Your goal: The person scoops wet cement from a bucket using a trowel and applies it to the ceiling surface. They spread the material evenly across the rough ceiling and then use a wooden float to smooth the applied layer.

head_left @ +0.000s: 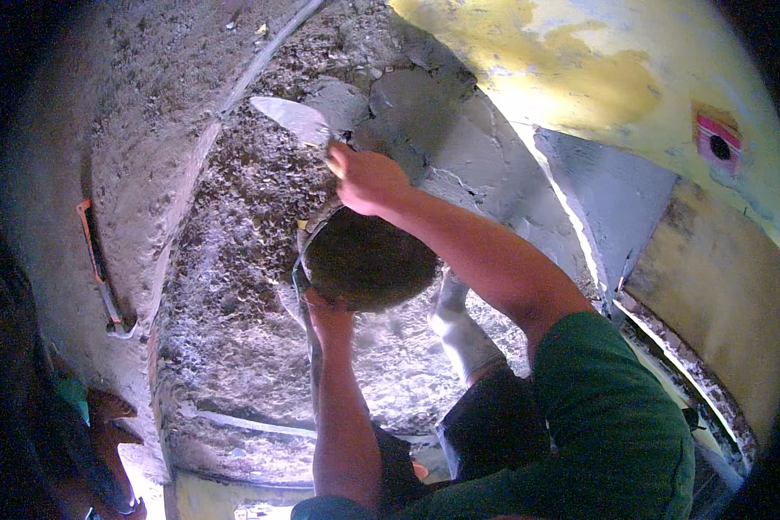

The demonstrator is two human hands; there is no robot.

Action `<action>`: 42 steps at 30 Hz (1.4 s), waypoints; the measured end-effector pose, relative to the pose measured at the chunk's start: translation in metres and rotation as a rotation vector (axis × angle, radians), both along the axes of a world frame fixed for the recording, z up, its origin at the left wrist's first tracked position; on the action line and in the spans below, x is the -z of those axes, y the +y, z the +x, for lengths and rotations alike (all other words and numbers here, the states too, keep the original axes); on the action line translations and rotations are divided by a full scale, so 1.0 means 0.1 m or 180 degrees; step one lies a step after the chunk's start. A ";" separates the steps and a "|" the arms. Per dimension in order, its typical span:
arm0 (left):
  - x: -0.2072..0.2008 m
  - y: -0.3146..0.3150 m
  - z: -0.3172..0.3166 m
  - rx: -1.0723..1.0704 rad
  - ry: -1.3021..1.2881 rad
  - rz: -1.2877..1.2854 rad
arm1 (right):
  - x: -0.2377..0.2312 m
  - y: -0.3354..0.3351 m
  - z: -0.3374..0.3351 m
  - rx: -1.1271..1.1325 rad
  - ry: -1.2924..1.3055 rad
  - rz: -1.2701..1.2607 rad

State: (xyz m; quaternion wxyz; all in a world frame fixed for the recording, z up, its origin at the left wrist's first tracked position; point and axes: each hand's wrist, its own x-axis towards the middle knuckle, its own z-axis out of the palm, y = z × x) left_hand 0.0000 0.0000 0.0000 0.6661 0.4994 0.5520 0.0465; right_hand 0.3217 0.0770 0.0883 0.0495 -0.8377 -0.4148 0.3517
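Observation:
My right hand (368, 179) is closed around the handle of a pointed trowel (293, 119). The trowel's pale metal blade points up and to the left, over the border between rough dark ground and smoother grey mortar (425, 104). Below it, my left hand (331, 319) grips the near left rim of a dark round bucket (373, 260). The bucket sits between my arms, and its inside is too dark to make out any contents. Part of my left hand's fingers is hidden against the bucket.
A long pale strip (185, 195) curves along the left of the rough patch. Beyond it lies a long tool (95, 251) with an orange and black handle. A stained yellow wall (598, 61) with a pink-edged socket hole (719, 146) rises at the right. Brown shapes at lower left are unclear.

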 end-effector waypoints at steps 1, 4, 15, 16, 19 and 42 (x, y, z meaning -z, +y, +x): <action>-0.02 0.01 0.01 -0.0067 -0.0054 -0.0022 | -0.08 -0.22 0.03 0.0095 0.0048 0.0313; -0.10 0.08 0.06 0.0098 0.0033 0.0299 | -0.41 -0.96 0.15 0.0502 0.0000 0.0316; -1.00 -0.03 0.74 0.0064 0.0244 -0.0180 | -1.07 -2.47 0.12 0.0098 -0.0216 -0.1553; -1.04 -0.05 0.79 0.0038 0.0220 -0.0119 | -0.85 -2.40 0.09 0.0088 -0.0328 -0.1391; -1.15 -0.13 0.83 0.0434 0.0330 0.0437 | -0.34 -2.31 -0.08 -0.0053 -0.0040 -0.1097; -1.03 -0.27 0.78 -0.0021 -0.0029 -0.0093 | 0.11 -2.43 -0.51 0.1998 0.3101 -0.0855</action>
